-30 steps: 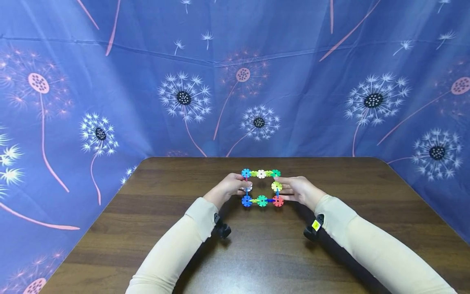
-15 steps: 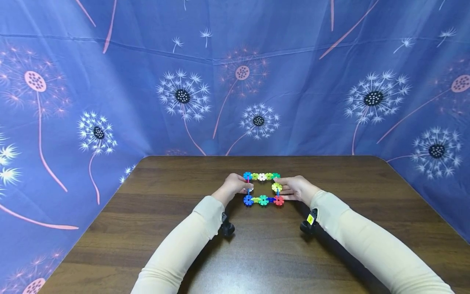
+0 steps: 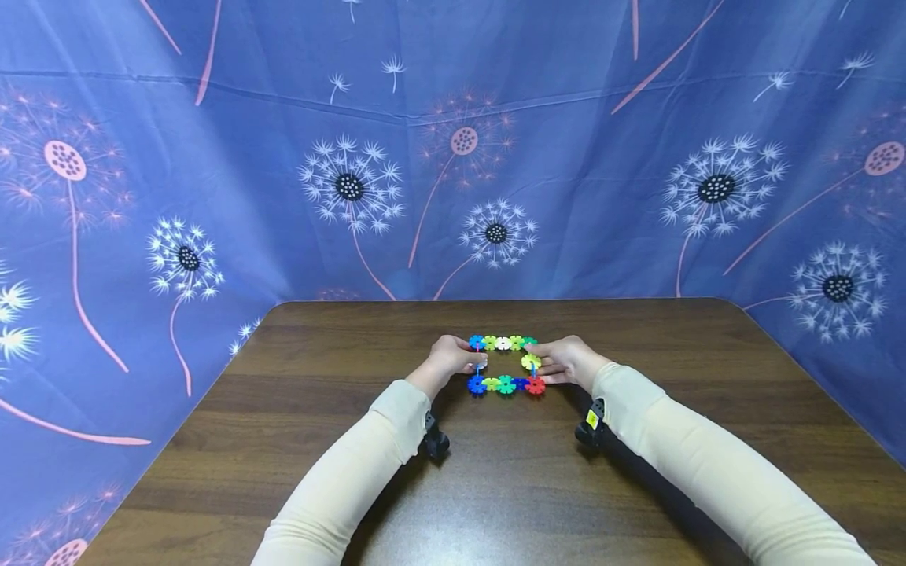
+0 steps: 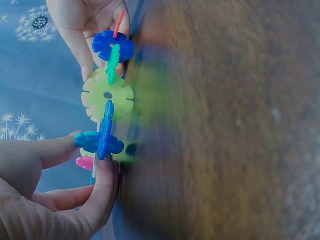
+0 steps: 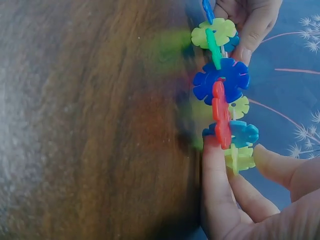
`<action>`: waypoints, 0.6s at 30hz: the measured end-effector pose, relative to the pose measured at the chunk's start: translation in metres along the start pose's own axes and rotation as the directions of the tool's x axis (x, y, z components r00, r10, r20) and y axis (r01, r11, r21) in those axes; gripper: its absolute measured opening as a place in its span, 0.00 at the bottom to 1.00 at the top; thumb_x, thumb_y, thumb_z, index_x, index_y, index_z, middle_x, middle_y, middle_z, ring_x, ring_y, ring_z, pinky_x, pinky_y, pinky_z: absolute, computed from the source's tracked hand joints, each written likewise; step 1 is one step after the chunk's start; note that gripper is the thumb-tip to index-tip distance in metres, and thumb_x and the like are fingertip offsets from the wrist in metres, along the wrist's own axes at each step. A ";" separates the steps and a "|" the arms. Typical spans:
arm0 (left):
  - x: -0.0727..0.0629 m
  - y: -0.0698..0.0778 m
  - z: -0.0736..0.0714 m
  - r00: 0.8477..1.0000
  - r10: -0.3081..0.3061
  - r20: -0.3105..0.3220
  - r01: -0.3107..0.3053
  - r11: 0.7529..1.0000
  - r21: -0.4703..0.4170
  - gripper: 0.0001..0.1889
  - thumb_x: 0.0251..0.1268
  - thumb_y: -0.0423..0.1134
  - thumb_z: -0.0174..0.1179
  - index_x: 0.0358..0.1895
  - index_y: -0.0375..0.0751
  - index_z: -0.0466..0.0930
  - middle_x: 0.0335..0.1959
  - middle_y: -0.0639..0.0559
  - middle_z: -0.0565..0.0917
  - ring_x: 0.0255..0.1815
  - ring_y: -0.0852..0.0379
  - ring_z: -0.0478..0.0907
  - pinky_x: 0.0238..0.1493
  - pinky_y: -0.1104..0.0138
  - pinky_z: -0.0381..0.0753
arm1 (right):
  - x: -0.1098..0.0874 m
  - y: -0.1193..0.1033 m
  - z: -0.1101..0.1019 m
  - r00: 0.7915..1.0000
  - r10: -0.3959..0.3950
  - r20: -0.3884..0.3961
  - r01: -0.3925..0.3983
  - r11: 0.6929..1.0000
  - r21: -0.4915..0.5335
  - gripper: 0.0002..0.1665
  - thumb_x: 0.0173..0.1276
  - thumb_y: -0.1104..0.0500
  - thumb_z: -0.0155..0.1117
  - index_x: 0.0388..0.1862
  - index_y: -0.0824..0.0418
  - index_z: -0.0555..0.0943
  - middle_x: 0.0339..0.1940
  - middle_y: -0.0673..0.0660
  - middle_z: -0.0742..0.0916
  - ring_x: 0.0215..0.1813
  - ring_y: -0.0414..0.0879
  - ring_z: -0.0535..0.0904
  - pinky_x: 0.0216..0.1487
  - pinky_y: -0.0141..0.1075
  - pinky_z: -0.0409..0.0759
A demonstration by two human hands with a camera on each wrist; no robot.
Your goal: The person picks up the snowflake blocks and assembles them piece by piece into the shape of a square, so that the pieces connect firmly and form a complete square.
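A rectangular ring of interlocked plastic snowflake discs, its near row centred on a green disc, is held low over the table between both hands. A blue disc and a red disc form its near corners; a white disc sits midway along the far row. My left hand pinches the left side between thumb and fingers, largely covering that side's middle disc. On the right side, my right hand grips by the yellow-green disc. The right wrist view shows fingertips against the red disc edge-on.
The brown wooden table spreads beneath the ring, mirroring its colours faintly. A blue dandelion-print curtain hangs behind the far edge and along the sides. Small black wrist cameras hang below each cuff.
The ring's far row has come down and the ring looks flatter than a second ago. Both forearms have shifted slightly inward, with the hands keeping their hold.
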State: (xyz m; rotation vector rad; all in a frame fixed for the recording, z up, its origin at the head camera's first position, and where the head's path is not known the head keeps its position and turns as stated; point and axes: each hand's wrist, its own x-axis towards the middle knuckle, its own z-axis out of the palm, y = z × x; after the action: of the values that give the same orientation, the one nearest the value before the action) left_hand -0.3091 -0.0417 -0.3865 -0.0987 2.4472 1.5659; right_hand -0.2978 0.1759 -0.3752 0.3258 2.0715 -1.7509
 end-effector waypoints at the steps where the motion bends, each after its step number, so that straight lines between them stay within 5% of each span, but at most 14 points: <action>1: 0.000 0.000 0.000 1.000 0.001 0.003 -0.001 1.000 0.000 0.26 0.58 0.37 0.69 0.58 0.28 0.75 0.56 0.37 0.80 0.33 0.58 0.86 0.46 0.65 0.84 | 0.000 0.000 0.000 1.000 -0.002 -0.001 0.002 1.000 0.002 0.33 0.72 0.56 0.57 0.66 0.76 0.63 0.68 0.78 0.68 0.31 0.42 0.80 0.34 0.33 0.83; 8: 0.003 -0.004 -0.001 0.999 0.019 0.037 -0.019 1.000 -0.009 0.26 0.60 0.37 0.67 0.58 0.26 0.75 0.53 0.37 0.82 0.32 0.59 0.85 0.44 0.67 0.84 | 0.003 0.001 -0.002 1.000 -0.020 0.002 0.020 0.999 -0.028 0.30 0.73 0.53 0.55 0.62 0.77 0.67 0.56 0.73 0.76 0.29 0.43 0.80 0.33 0.33 0.84; 18: 0.004 -0.005 -0.003 0.997 0.024 0.066 -0.023 1.000 -0.019 0.25 0.63 0.38 0.65 0.59 0.26 0.75 0.54 0.36 0.81 0.28 0.62 0.81 0.39 0.70 0.84 | 0.003 0.001 -0.008 0.996 -0.025 0.083 0.033 0.996 -0.088 0.36 0.78 0.50 0.46 0.69 0.79 0.60 0.67 0.81 0.67 0.30 0.42 0.81 0.41 0.35 0.85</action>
State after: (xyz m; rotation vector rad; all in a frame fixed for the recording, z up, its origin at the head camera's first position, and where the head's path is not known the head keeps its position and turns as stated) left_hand -0.3123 -0.0466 -0.3908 -0.0206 2.3920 1.5753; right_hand -0.3012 0.1838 -0.3766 0.1955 2.0979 -1.6535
